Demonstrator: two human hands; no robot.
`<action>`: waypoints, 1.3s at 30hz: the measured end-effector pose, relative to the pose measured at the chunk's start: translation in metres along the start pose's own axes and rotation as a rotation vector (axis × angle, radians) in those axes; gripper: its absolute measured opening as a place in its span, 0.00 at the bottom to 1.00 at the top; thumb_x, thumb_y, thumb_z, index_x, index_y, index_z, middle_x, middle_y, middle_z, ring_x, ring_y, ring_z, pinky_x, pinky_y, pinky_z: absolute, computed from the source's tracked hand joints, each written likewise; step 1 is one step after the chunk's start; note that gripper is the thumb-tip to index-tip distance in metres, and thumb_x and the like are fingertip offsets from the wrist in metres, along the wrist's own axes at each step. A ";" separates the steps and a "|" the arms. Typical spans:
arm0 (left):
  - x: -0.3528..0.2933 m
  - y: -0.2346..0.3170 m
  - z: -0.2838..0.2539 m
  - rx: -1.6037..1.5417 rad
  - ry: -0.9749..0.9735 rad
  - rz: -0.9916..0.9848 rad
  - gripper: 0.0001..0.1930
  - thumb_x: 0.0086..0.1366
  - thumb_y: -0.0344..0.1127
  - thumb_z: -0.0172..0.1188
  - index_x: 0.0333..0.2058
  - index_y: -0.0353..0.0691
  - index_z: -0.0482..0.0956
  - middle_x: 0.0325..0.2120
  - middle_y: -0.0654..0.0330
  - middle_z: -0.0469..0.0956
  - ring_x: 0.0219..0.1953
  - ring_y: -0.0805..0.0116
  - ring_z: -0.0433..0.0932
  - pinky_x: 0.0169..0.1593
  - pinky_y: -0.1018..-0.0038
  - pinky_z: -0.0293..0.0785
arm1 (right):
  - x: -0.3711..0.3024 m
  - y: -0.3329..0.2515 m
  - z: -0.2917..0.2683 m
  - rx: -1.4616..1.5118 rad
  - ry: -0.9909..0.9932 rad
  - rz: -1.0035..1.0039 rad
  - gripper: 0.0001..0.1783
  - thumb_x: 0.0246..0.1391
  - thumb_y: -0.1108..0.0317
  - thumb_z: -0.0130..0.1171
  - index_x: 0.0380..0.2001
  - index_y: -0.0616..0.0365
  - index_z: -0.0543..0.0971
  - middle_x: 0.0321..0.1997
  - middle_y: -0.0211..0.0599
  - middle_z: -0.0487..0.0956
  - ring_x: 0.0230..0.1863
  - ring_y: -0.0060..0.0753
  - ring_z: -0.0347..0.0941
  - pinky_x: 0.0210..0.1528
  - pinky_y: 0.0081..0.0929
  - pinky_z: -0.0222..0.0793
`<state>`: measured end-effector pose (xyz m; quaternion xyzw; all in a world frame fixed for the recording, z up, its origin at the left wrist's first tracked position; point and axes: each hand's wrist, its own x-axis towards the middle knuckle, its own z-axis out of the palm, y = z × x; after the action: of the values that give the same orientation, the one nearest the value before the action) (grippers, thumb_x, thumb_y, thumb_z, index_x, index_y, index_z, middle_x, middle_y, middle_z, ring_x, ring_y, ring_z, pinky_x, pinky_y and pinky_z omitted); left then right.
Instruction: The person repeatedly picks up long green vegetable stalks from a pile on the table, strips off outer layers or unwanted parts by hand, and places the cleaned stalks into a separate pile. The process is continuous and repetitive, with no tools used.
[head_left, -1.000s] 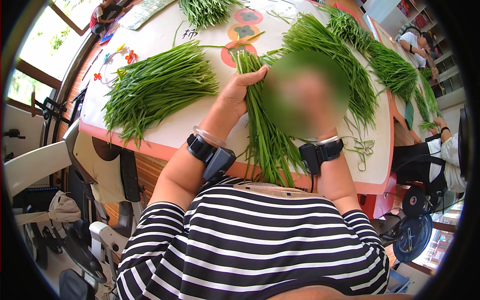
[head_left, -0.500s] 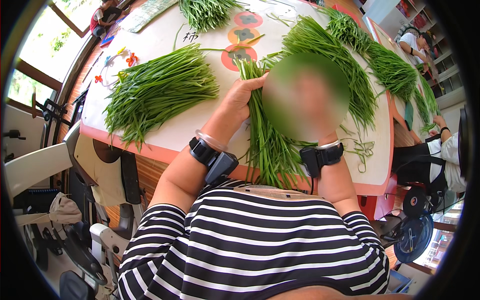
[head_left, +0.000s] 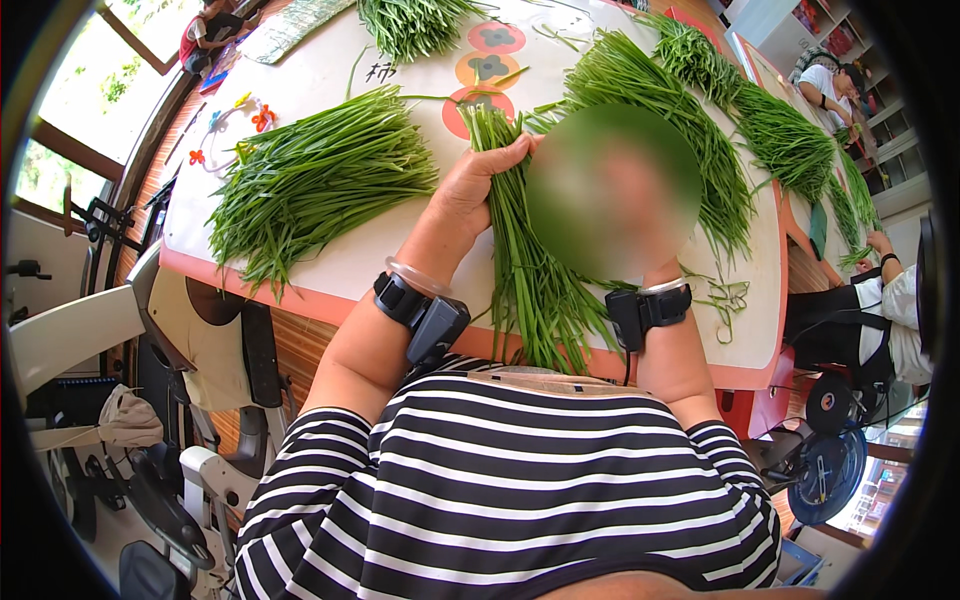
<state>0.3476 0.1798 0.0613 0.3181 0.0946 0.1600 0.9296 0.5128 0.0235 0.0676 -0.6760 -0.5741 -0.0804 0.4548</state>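
Gripping green stalks point(head_left: 522, 265), left hand point(head_left: 472, 185), right hand point(head_left: 635, 190) blurred

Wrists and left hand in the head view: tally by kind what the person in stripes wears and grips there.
Black wrist devices, left and right: 2
Pale bangles, left and right: 2
Green leaf bunch in the left hand: 1
Total: 5
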 end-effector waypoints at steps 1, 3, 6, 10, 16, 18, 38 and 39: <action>0.001 0.000 0.000 -0.033 -0.020 -0.005 0.08 0.66 0.37 0.60 0.37 0.39 0.76 0.32 0.60 0.77 0.36 0.65 0.78 0.46 0.64 0.79 | 0.000 0.006 0.000 -0.036 -0.007 0.033 0.09 0.52 0.66 0.64 0.35 0.58 0.80 0.33 0.36 0.78 0.31 0.35 0.74 0.34 0.32 0.70; -0.001 -0.001 0.003 -0.096 -0.110 0.024 0.08 0.65 0.37 0.61 0.35 0.39 0.75 0.29 0.61 0.77 0.32 0.67 0.78 0.44 0.66 0.78 | 0.000 0.016 0.004 -0.179 -0.048 0.102 0.08 0.52 0.66 0.64 0.33 0.59 0.80 0.32 0.36 0.78 0.30 0.35 0.74 0.33 0.31 0.70; 0.002 -0.001 -0.001 -0.144 -0.165 -0.013 0.08 0.65 0.36 0.61 0.32 0.39 0.74 0.26 0.61 0.75 0.30 0.68 0.76 0.45 0.64 0.77 | -0.001 0.026 0.010 -0.370 -0.089 0.139 0.07 0.51 0.68 0.64 0.32 0.59 0.80 0.30 0.36 0.76 0.31 0.37 0.74 0.32 0.31 0.69; 0.004 -0.005 -0.010 -0.096 -0.137 -0.051 0.09 0.64 0.36 0.61 0.37 0.39 0.72 0.27 0.63 0.72 0.32 0.68 0.74 0.45 0.65 0.75 | 0.001 0.021 0.011 -0.457 -0.065 0.065 0.06 0.51 0.69 0.63 0.31 0.59 0.79 0.30 0.36 0.76 0.29 0.37 0.73 0.31 0.31 0.69; 0.006 -0.006 -0.008 -0.081 0.103 -0.062 0.09 0.63 0.33 0.62 0.38 0.37 0.72 0.26 0.62 0.73 0.29 0.67 0.75 0.42 0.67 0.76 | 0.002 0.017 0.011 -0.296 0.163 -0.077 0.05 0.53 0.71 0.62 0.29 0.60 0.77 0.29 0.33 0.76 0.25 0.29 0.68 0.30 0.26 0.67; 0.006 -0.007 -0.004 -0.086 0.126 -0.005 0.07 0.64 0.33 0.62 0.33 0.36 0.74 0.24 0.61 0.74 0.27 0.66 0.76 0.39 0.66 0.78 | 0.001 0.017 0.011 -0.190 0.188 -0.067 0.04 0.53 0.73 0.62 0.29 0.61 0.77 0.28 0.31 0.76 0.24 0.26 0.66 0.30 0.24 0.66; 0.002 -0.005 0.003 -0.018 0.145 0.025 0.12 0.64 0.35 0.62 0.39 0.32 0.78 0.32 0.55 0.81 0.34 0.63 0.82 0.42 0.66 0.81 | 0.005 -0.009 0.004 0.136 -0.063 0.088 0.05 0.52 0.74 0.65 0.28 0.62 0.78 0.25 0.28 0.73 0.25 0.19 0.64 0.28 0.20 0.61; 0.001 -0.003 0.002 0.001 0.100 0.013 0.12 0.64 0.35 0.62 0.40 0.32 0.78 0.33 0.55 0.81 0.35 0.63 0.82 0.42 0.67 0.80 | 0.003 -0.004 0.006 0.097 0.009 0.104 0.05 0.52 0.73 0.65 0.29 0.62 0.78 0.24 0.28 0.73 0.24 0.18 0.63 0.27 0.20 0.61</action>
<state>0.3500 0.1765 0.0609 0.3109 0.1387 0.1817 0.9225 0.5084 0.0297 0.0682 -0.6817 -0.5393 -0.0319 0.4933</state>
